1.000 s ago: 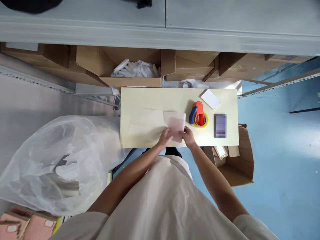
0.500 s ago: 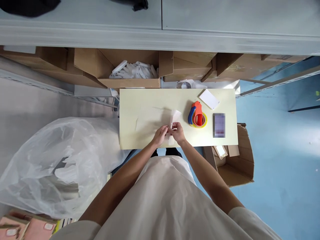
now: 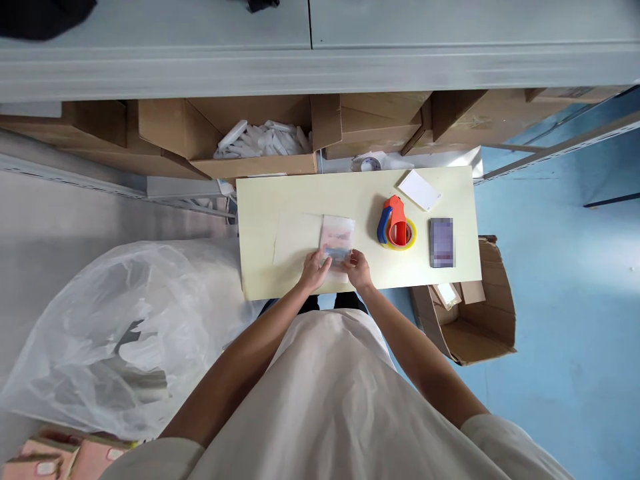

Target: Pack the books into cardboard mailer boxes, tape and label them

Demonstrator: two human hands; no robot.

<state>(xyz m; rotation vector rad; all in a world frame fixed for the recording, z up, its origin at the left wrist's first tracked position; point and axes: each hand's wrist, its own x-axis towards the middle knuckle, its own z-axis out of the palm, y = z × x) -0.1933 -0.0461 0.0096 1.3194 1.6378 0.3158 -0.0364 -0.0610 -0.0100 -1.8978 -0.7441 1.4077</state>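
A flat pinkish packet in a translucent white wrapping [image 3: 337, 232] lies on the cream table [image 3: 270, 200] close to its front edge. My left hand [image 3: 314, 272] grips its left side, thumb over the lower part. At the opposite edge, my right hand [image 3: 358, 270] holds the packet between thumb and fingers. A thin pale sheet [image 3: 295, 233] is spread on the tabletop left of the packet. To the right stands a red and blue tape dispenser [image 3: 395, 223] with a roll of tape in it.
Beyond the dispenser are a white card or box [image 3: 419, 190] and a pixelated dark rectangle [image 3: 442, 243]. Cardboard boxes line the shelf, one open box [image 3: 255, 165] holding white pieces. A large plastic bag [image 3: 200, 287] sits left, an open carton [image 3: 500, 307] right.
The wrapped packet was seen nearly edge-on between my close-set hands; now it lies flat with its pinkish face up. My hands have moved apart to its two sides. The view has shifted slightly.
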